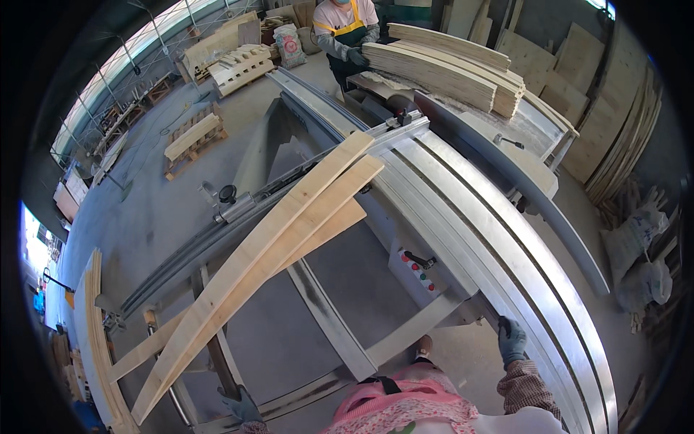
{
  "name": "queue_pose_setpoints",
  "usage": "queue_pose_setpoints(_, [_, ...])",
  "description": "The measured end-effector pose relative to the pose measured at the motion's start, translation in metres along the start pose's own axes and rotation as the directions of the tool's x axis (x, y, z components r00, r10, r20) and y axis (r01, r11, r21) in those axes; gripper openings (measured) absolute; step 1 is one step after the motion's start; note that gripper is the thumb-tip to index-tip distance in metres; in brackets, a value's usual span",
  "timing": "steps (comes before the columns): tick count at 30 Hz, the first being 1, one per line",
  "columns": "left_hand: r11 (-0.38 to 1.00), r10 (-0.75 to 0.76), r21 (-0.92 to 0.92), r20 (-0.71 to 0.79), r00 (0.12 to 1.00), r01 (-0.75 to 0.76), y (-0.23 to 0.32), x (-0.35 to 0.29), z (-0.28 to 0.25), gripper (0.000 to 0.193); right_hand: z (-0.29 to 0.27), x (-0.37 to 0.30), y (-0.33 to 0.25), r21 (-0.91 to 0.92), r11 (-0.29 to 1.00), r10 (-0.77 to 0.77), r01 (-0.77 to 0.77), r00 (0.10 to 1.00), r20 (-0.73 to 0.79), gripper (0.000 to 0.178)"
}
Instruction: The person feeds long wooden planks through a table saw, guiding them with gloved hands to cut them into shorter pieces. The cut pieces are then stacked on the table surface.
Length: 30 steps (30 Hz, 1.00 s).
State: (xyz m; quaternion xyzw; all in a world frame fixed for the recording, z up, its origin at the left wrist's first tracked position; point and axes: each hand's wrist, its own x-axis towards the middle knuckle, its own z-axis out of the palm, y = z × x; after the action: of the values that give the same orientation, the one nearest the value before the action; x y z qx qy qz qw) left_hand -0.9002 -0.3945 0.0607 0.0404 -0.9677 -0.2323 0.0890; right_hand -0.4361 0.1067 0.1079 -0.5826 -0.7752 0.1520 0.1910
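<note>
My right hand (512, 340), in a grey-blue glove, has its fingers closed over the near edge of the long silver sliding table (499, 239) of a panel saw. Low in the view, my left hand (242, 405) wears a similar glove and closes on the near end of a dark frame bar (223, 359); part of it is hard to make out. Several long, pale wooden boards (253, 249) lie fanned across the outrigger frame (325, 311), ahead of my left hand. Neither hand touches them.
Across the saw, a co-worker (345, 32) has a gloved hand at a stack of curved boards (441, 72). A control panel with coloured buttons (417, 271) sits below the sliding table. More long boards (97, 347) stand at left. A pallet with wood (194, 141) is on the floor.
</note>
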Motion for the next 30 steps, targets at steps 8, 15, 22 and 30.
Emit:
queue_pose_setpoints(8, [0.892, 0.055, -0.449, 0.193, 0.98, 0.038, 0.163, -0.088, 0.036, 0.065, -0.121, 0.116, 0.135, -0.303, 0.935, 0.013, -0.183, 0.873, -0.488, 0.035])
queue_pose_setpoints(15, [0.97, -0.042, -0.206, 0.372, 0.927, 0.126, 0.242, -0.143, 0.086, 0.075, -0.182, 0.167, 0.251, -0.51, 0.691, 0.335, -0.513, 0.852, -0.404, 0.085])
queue_pose_setpoints(22, [0.974, -0.22, 0.064, 0.461, 0.86, 0.215, 0.252, -0.172, 0.095, 0.11, -0.215, 0.214, 0.316, -0.49, 0.696, 0.601, -0.525, 0.8, -0.004, 0.09])
queue_pose_setpoints(30, [0.971, -0.237, 0.137, 0.508, 0.828, 0.194, 0.26, -0.174, 0.091, 0.114, -0.202, 0.236, 0.413, -0.409, 0.75, 0.612, -0.519, 0.779, 0.135, 0.078])
